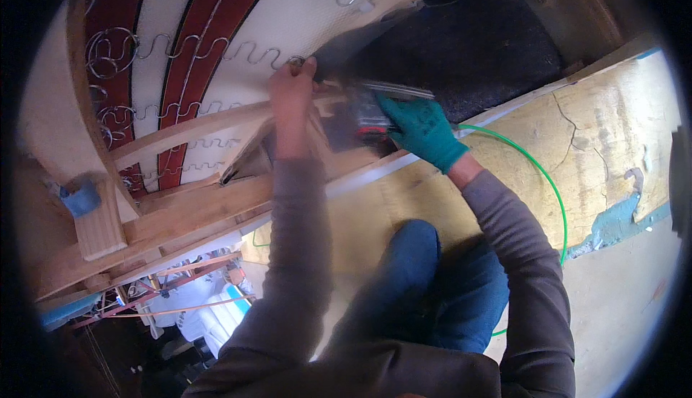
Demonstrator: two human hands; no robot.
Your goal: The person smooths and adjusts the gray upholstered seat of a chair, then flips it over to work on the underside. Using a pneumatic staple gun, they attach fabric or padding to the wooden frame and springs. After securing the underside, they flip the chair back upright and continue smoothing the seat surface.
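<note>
Sofa frame of pale wood, tipped on its side, filling the upper left and running down to the lower left. Lined on its underside with cream cloth, crossed by dark red webbing bands and zigzag wire springs, with coil springs near the left rim. Dark fabric stretched over the upper right part, its edge meeting the wooden rail. Worn floor of yellowish board at right, cracked, with a patch of teal paint showing. Thin green hose curving over the floor from the tool down past the right elbow. Blue-trousered knee between both grey sleeves. Small blue block fixed at the left end of the frame, above a short wooden brace. Staple gun, dark with a red patch and a shiny top, blurred, pressed against the rail just where dark fabric and wood meet. Right hand, in a teal glove, wrapped closed around the gun's grip. Left hand, bare, fingers bunched and pinching the edge of the dark fabric against the rail, just left of the gun's nose and touching the end of a zigzag spring. Cluttered red and white items, too small to tell, at lower left under the frame.
</note>
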